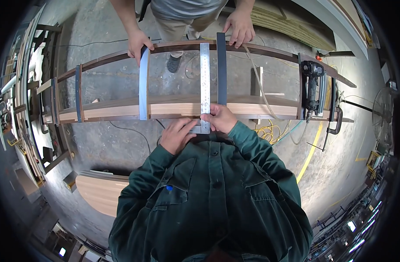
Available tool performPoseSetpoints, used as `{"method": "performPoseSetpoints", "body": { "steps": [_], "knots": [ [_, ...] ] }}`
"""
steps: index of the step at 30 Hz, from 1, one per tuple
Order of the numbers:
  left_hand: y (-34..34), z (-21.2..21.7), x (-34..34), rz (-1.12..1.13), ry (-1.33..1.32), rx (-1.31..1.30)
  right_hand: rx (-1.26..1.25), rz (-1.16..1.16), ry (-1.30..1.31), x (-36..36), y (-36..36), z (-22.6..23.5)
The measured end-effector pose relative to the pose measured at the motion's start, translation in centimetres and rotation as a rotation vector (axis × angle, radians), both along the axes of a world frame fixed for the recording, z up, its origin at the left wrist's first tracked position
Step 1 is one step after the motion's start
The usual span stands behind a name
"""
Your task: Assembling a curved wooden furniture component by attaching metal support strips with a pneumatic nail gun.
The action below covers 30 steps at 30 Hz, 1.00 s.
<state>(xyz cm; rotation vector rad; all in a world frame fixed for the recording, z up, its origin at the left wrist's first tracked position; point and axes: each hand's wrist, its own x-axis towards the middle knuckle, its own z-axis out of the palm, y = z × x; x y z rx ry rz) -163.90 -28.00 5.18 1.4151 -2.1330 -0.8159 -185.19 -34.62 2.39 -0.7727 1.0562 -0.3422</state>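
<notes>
A steel square ruler (205,78) lies across a long wooden frame of two curved rails (99,112), reaching from the near rail to the far rail (270,51). My right hand (220,118) grips the ruler's near end on the near rail. My left hand (177,134) touches the ruler's short leg just below that rail. A dark crosspiece (221,70) runs right beside the ruler. Another person stands opposite; one of their hands (139,43) holds a grey crosspiece (143,87), the other hand (240,28) rests on the far rail.
A black power tool (312,85) sits on the frame's right end beside a clamp (337,120). Yellow cable (270,131) and hoses lie on the concrete floor. Curved wooden panels (97,190) lie at lower left; racks of stock stand along the left.
</notes>
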Motion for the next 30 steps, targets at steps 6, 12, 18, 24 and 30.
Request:
{"method": "performPoseSetpoints", "body": {
  "steps": [6,12,18,24,30],
  "knots": [
    [0.0,-3.5,-0.3,-0.002,-0.065,-0.127,-0.416,-0.181,0.324,-1.9,-0.7,1.7],
    [-0.3,-5.1,-0.9,-0.056,-0.056,-0.157,-0.487,-0.33,0.53,-6.9,-2.2,-0.8],
    [-0.6,-5.1,-1.9,-0.105,0.001,-0.148,-0.512,-0.351,0.499,-7.2,-2.1,-1.7],
    [-0.7,-5.4,-2.2,-0.111,-0.029,-0.173,-0.538,-0.302,0.553,-6.5,-2.5,-1.3],
    [-1.5,-5.5,-2.4,-0.135,-0.093,-0.254,-0.649,-0.264,0.578,-5.8,-3.0,-2.6]
  ]
}}
